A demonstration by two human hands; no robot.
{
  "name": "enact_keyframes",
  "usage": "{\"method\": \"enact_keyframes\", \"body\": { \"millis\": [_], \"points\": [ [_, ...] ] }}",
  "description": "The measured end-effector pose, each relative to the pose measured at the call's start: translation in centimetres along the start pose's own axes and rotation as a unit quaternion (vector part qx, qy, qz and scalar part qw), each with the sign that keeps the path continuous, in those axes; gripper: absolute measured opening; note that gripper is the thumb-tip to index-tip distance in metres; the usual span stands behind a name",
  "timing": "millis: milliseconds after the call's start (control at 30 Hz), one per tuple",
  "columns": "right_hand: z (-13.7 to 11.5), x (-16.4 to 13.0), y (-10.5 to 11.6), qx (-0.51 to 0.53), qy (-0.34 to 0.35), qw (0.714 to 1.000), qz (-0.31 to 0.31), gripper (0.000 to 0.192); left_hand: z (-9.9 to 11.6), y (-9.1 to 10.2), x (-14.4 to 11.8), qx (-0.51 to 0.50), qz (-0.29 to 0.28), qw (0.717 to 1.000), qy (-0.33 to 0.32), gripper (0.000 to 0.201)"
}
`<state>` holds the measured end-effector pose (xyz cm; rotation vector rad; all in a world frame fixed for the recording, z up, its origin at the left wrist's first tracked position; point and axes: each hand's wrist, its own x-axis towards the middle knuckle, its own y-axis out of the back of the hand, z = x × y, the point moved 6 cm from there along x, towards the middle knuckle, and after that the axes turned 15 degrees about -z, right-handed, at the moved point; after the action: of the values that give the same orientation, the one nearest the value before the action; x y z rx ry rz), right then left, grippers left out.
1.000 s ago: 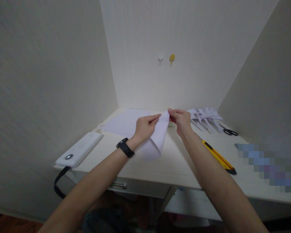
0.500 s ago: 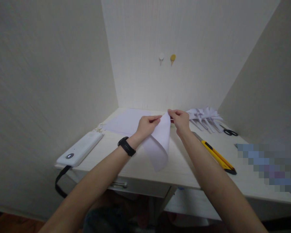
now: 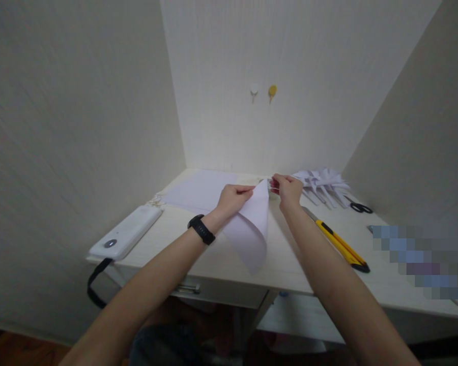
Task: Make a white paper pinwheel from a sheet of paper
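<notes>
While both hands meet above the middle of the desk (image 3: 213,254), the left hand (image 3: 232,197) pinches the upper left edge of a white sheet of paper (image 3: 252,229) between thumb and fingers, and the right hand (image 3: 288,189) is closed on the sheet's top corner close beside it. Compared with one second ago, the sheet has changed form: it then hung as a rolled curl with a rounded lower end, and it now hangs flatter, tapering to a point near the desk's front edge. The right hand has shifted slightly to the right and farther back; the left hand has barely moved. A black wristband (image 3: 201,229) sits on the left wrist. Flat sheets (image 3: 198,190) lie on the desk behind the left hand, unchanged. A white device (image 3: 125,233) with a black strap rests at the desk's left front corner, as before. A yellow utility knife (image 3: 338,241) lies to the right of the right forearm, and it is more exposed than earlier. Folded paper pieces (image 3: 322,183) lie at the rear right, with black scissors (image 3: 359,207) just beside them. Two small hooks (image 3: 263,91) are fixed to the back wall.
</notes>
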<state>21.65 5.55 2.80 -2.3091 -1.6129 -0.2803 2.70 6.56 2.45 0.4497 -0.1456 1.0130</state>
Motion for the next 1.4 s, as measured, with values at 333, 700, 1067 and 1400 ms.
{"method": "enact_keyframes", "body": {
  "millis": [333,700,1067,1400],
  "points": [
    [0.6,-1.3,-2.4,0.031,-0.109,0.987,-0.112,0.014,-0.2,-0.1,-0.4,-0.041,0.008,0.998,0.048,0.024],
    [0.9,-1.3,-1.6,-0.030,-0.192,0.966,-0.168,0.018,-1.0,0.6,-0.5,-0.047,0.030,0.996,0.068,0.024],
    [1.1,-1.6,-2.5,-0.025,-0.167,0.972,-0.161,0.020,-0.6,-0.1,-0.6,-0.086,0.024,0.992,0.088,0.021],
    [1.5,-1.7,-2.2,-0.026,-0.163,0.982,-0.087,0.022,-0.5,-0.5,-0.7,-0.095,0.011,0.990,0.108,0.019]
  ]
}}
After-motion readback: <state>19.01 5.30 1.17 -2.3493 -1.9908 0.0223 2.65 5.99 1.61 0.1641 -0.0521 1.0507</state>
